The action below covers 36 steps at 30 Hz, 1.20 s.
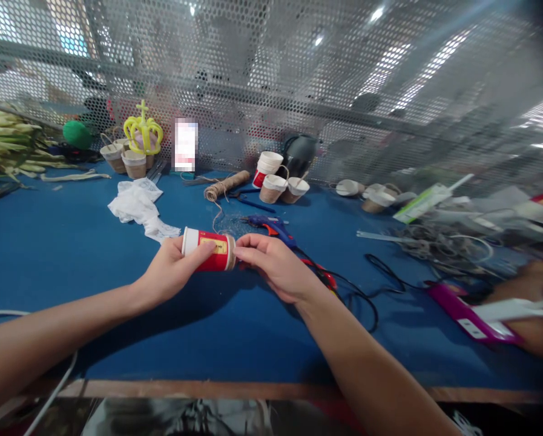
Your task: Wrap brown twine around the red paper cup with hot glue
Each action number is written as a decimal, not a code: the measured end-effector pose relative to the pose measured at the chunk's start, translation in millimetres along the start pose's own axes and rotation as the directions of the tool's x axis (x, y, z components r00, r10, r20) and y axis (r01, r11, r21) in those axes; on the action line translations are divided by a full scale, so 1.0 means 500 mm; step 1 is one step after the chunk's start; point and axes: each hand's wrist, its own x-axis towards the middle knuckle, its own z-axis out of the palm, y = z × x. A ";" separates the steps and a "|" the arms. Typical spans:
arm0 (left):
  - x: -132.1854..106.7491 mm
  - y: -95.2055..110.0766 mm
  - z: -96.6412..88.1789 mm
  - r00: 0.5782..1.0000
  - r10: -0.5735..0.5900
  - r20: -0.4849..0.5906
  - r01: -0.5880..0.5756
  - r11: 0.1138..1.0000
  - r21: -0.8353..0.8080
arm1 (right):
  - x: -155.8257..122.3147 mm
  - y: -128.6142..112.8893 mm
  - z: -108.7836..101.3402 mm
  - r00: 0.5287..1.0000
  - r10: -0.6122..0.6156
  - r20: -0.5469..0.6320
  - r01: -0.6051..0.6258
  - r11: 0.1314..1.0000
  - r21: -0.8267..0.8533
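A red and white paper cup (214,260) lies on its side in the air above the table, its open white rim toward the left. My left hand (166,269) is wrapped round it, thumb across the yellow label. Brown twine (230,253) is wound in a band round the base end. My right hand (275,263) pinches at that band with thumb and forefinger; the exact spot is partly hidden by the fingers. From behind the cup a strand runs back to the roll of twine (228,184).
Beyond my right hand lies a blue glue gun (271,225) with a black cable. Twine-covered cups (273,189) stand at the back. White cloth (137,203) lies left, near a yellow crown (143,130). At right, another person's hand (525,290) is near a purple power strip (468,315).
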 end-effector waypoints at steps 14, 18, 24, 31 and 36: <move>0.023 0.023 -0.018 0.946 -0.266 0.187 0.314 0.899 -0.307 | -0.031 -0.034 -0.019 0.942 -0.273 0.196 0.334 0.825 -0.457; 0.014 0.017 -0.014 0.982 -0.152 0.109 0.170 0.969 -0.181 | -0.025 -0.036 -0.025 0.937 -0.349 -0.010 0.304 0.831 -0.466; 0.003 0.008 -0.010 0.978 -0.093 0.187 0.094 0.996 0.003 | -0.014 -0.009 -0.010 0.888 -0.457 0.050 0.419 0.760 -0.496; 0.000 0.003 -0.009 0.956 -0.093 0.278 0.069 0.993 0.095 | -0.012 0.002 0.007 0.917 -0.397 0.034 0.380 0.843 -0.380; 0.000 -0.005 -0.008 0.946 -0.089 0.310 0.043 0.987 0.154 | -0.004 0.004 0.006 0.957 -0.290 -0.026 0.272 0.921 -0.279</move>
